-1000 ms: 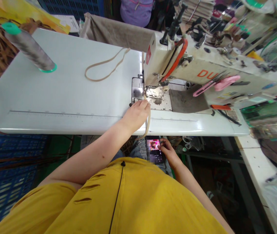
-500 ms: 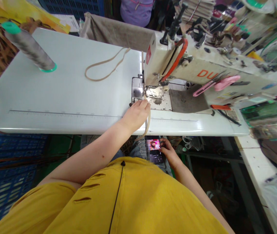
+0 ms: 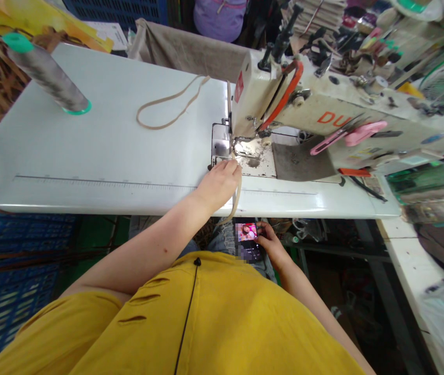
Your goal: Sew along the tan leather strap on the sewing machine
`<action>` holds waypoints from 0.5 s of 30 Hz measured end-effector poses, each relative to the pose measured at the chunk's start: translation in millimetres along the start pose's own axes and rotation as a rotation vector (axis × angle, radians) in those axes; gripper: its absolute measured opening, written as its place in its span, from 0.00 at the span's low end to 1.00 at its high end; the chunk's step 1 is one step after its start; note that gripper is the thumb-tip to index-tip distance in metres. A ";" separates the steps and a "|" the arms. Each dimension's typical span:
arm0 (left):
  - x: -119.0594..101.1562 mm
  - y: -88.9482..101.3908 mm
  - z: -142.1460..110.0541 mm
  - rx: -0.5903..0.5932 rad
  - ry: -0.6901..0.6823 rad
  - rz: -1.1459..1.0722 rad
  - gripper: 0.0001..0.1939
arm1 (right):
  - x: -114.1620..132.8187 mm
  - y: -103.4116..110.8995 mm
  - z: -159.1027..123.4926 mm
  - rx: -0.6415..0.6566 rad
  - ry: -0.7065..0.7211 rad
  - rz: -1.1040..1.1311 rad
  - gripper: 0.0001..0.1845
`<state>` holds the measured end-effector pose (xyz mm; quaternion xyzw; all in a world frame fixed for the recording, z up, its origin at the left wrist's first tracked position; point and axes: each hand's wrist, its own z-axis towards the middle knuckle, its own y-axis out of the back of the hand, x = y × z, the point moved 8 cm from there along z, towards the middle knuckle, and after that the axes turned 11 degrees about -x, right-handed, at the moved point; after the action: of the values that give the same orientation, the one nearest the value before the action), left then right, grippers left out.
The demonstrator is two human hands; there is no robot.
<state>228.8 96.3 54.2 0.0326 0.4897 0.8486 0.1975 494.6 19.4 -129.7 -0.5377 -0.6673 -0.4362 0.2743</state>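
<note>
My left hand (image 3: 222,179) rests at the front of the sewing machine's needle plate, its fingers closed on a narrow beige strap (image 3: 238,195). One end of the strap hangs over the table's front edge; the other runs under the presser foot area of the sewing machine (image 3: 284,109). Below the tabletop, my right hand (image 3: 269,240) grips the side of a smartphone (image 3: 250,252) with a lit pink picture on its screen. The phone is over my lap, and part of it is blurred out.
A grey thread cone (image 3: 50,78) with green ends stands on the white table (image 3: 100,146). A loop of beige strap (image 3: 155,127) lies left of the machine. Pink thread snips (image 3: 364,135) sit against the machine body. Blue crates (image 3: 11,291) stand below left.
Both hands stay where they were, on the strap and the phone. The picture on the phone screen differs slightly.
</note>
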 end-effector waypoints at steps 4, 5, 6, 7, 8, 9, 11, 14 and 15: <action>-0.1 0.8 0.0 0.010 0.008 -0.010 0.15 | -0.9 1.0 -0.2 -0.006 0.002 0.000 0.29; -0.1 1.0 0.1 0.014 0.007 -0.011 0.15 | -1.2 1.2 -0.1 -0.008 0.002 0.001 0.29; -0.2 1.1 0.2 0.018 0.006 -0.010 0.15 | -1.5 1.2 0.0 -0.009 0.002 0.002 0.29; -0.4 1.1 0.3 0.021 0.002 -0.010 0.15 | -1.8 1.2 0.1 -0.010 0.001 0.003 0.29; -0.5 1.0 0.4 0.024 -0.001 -0.008 0.15 | -2.0 1.2 0.1 -0.011 0.001 0.004 0.29; -0.5 0.8 0.4 0.024 -0.004 -0.007 0.15 | -2.2 1.2 0.2 -0.012 0.000 0.004 0.29; -0.1 0.5 0.4 0.015 -0.003 -0.004 0.15 | -2.3 1.0 0.0 -0.013 -0.002 0.004 0.29; 0.6 0.6 0.0 -0.011 0.001 -0.003 0.15 | -1.8 0.5 -0.7 -0.010 -0.004 -0.001 0.30; 0.7 0.9 -0.1 -0.019 0.001 -0.003 0.15 | -1.5 0.3 -1.0 -0.007 -0.005 -0.004 0.30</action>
<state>227.9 96.0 54.8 0.0293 0.4818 0.8529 0.1989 495.2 17.8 -130.4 -0.5384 -0.6675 -0.4379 0.2698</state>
